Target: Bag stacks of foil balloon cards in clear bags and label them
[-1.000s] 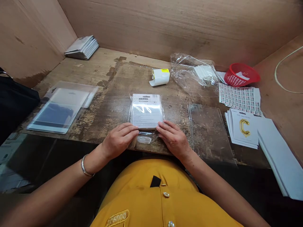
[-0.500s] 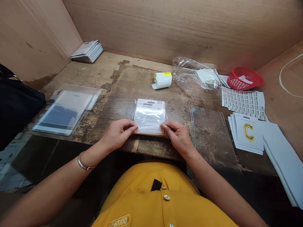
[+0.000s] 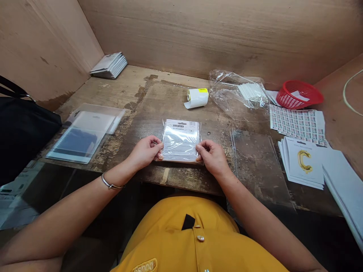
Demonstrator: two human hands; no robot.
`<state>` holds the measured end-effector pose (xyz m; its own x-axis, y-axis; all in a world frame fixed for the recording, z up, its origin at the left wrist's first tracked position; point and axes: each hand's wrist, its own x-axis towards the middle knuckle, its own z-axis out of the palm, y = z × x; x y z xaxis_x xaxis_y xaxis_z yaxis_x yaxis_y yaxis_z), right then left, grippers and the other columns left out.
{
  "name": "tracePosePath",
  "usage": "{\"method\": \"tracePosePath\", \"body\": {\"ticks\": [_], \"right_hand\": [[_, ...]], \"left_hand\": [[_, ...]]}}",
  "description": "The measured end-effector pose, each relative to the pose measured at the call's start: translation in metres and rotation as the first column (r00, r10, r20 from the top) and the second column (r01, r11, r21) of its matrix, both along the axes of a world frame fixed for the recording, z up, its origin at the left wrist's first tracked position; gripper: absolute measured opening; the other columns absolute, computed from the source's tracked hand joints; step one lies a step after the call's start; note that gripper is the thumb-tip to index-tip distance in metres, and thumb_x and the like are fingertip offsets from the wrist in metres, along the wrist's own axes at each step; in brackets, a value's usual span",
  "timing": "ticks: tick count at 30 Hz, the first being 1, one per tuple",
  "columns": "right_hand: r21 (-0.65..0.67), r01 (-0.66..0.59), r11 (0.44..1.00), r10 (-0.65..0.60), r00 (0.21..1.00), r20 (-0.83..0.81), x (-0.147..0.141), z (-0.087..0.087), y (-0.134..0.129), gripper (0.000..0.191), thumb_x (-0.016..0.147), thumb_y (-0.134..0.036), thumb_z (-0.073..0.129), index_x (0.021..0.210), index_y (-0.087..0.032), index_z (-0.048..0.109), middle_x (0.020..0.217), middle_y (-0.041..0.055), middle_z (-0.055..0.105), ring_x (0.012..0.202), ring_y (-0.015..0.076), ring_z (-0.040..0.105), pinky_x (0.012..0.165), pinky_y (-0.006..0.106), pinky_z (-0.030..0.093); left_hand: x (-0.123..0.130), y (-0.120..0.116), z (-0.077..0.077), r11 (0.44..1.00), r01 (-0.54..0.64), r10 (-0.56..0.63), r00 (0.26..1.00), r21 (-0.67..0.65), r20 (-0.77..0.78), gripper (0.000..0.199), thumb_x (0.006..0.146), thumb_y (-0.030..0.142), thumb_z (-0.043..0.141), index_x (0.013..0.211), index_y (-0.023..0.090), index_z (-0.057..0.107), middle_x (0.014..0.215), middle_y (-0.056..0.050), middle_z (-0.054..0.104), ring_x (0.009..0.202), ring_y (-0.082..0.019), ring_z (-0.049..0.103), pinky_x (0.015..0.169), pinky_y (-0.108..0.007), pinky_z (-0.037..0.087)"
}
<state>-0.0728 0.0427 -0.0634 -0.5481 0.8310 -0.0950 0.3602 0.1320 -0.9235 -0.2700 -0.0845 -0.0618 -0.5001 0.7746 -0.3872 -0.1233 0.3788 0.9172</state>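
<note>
A clear plastic bag (image 3: 180, 141) with a white printed card inside lies on the worn wooden table (image 3: 136, 128) in front of me. The card has a hang hole and a barcode at its top edge. My left hand (image 3: 149, 151) pinches the bag's left edge near the lower corner. On the opposite side my right hand (image 3: 211, 155) grips the right edge between thumb and fingers. Shiny reflections on the film cover part of the print.
Behind the bag lies a label roll (image 3: 198, 98). To the right are clear sleeves (image 3: 255, 162), cards with a gold letter C (image 3: 304, 162), a sticker sheet (image 3: 297, 122) and a red basket (image 3: 286, 100). Leftward lie larger plastic sleeves (image 3: 82, 132), a card stack (image 3: 110, 65) and a black bag (image 3: 28, 132).
Both hands have moved slightly up along the bag's edges, still pinching it. The camera view has shifted a little, so the table's contents appear slightly further right and lower.
</note>
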Motion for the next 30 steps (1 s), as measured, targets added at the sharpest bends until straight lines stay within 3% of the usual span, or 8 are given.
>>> {"method": "tracePosePath", "body": {"ticks": [4,11,17,21,24,26,28,30], "right_hand": [[-0.015,-0.027,1.000,0.027,0.999,0.034,0.000,0.002,0.003,0.019,0.080,-0.037,0.058,0.073,-0.019,0.055,0.051,-0.0051,0.057,0.044,0.0115,0.060,0.046,0.020,0.045],[-0.156,-0.052,0.986,0.051,0.999,-0.012,-0.002,0.005,0.010,0.019,0.076,-0.036,0.060,0.071,-0.019,0.054,0.051,-0.0059,0.055,0.043,0.0102,0.059,0.042,0.018,0.043],[-0.193,0.016,0.981,0.003,0.995,0.097,-0.010,-0.002,0.012,0.020,0.080,-0.030,0.059,0.079,-0.024,0.040,0.046,-0.0107,0.050,0.040,0.0138,0.059,0.040,0.020,0.044],[0.105,0.013,0.994,-0.047,0.942,0.332,-0.019,0.002,0.011,0.010,0.088,-0.023,0.049,0.079,-0.023,0.043,0.061,-0.0010,0.059,0.053,0.0188,0.063,0.053,0.030,0.050],[0.465,-0.013,0.885,-0.173,0.918,0.356,-0.011,0.014,0.014,0.008,0.083,-0.015,0.052,0.090,-0.018,0.055,0.091,0.0128,0.065,0.080,0.0268,0.064,0.072,0.040,0.051],[0.706,-0.042,0.707,-0.243,0.923,0.299,0.003,0.022,0.015,0.013,0.084,-0.016,0.052,0.094,-0.017,0.060,0.099,0.0154,0.065,0.092,0.0292,0.060,0.081,0.043,0.049],[0.807,-0.073,0.586,-0.219,0.945,0.244,0.017,0.025,0.009,0.018,0.090,-0.021,0.048,0.092,-0.017,0.065,0.094,0.0129,0.068,0.097,0.0288,0.059,0.090,0.045,0.047],[0.800,-0.168,0.576,-0.114,0.953,0.282,0.026,0.021,-0.004,0.028,0.095,-0.027,0.044,0.103,-0.015,0.068,0.099,0.0118,0.071,0.108,0.0291,0.058,0.099,0.048,0.043]], "left_hand": [[-0.001,0.001,0.000,0.994,0.047,-0.073,0.952,-0.094,-0.297,0.015,0.080,0.026,0.059,0.088,0.019,0.048,0.055,0.005,0.058,0.045,-0.013,0.058,0.046,-0.023,0.046],[-0.001,-0.001,0.000,0.961,0.131,-0.278,0.400,-0.245,-0.873,0.019,0.087,0.026,0.046,0.103,0.019,0.051,0.067,-0.003,0.067,0.059,-0.023,0.065,0.051,-0.029,0.040],[0.000,0.007,0.009,0.879,0.144,-0.474,0.367,-0.454,-0.801,0.019,0.090,0.028,0.042,0.104,0.020,0.052,0.073,-0.006,0.069,0.067,-0.027,0.068,0.057,-0.031,0.044],[-0.006,0.012,0.019,0.822,0.141,-0.564,0.331,-0.551,-0.757,0.021,0.089,0.029,0.044,0.103,0.019,0.056,0.080,-0.012,0.071,0.072,-0.031,0.069,0.061,-0.037,0.049],[-0.014,0.001,0.019,0.877,0.070,-0.474,0.302,-0.476,-0.827,0.028,0.089,0.030,0.044,0.108,0.016,0.059,0.092,-0.017,0.071,0.082,-0.036,0.069,0.067,-0.045,0.053],[-0.012,-0.014,0.012,0.963,0.067,-0.268,0.272,-0.260,-0.924,0.033,0.091,0.026,0.038,0.114,0.014,0.059,0.106,-0.018,0.069,0.097,-0.033,0.068,0.081,-0.046,0.053],[-0.002,-0.030,0.001,0.984,0.168,-0.104,0.238,-0.064,-0.966,0.039,0.094,0.024,0.033,0.124,0.013,0.056,0.123,-0.017,0.064,0.116,-0.028,0.060,0.098,-0.045,0.048],[0.015,-0.043,-0.010,0.949,0.308,-0.125,0.199,-0.059,-0.972,0.046,0.096,0.029,0.034,0.137,0.012,0.045,0.140,-0.017,0.052,0.133,-0.028,0.046,0.107,-0.047,0.040]]}}
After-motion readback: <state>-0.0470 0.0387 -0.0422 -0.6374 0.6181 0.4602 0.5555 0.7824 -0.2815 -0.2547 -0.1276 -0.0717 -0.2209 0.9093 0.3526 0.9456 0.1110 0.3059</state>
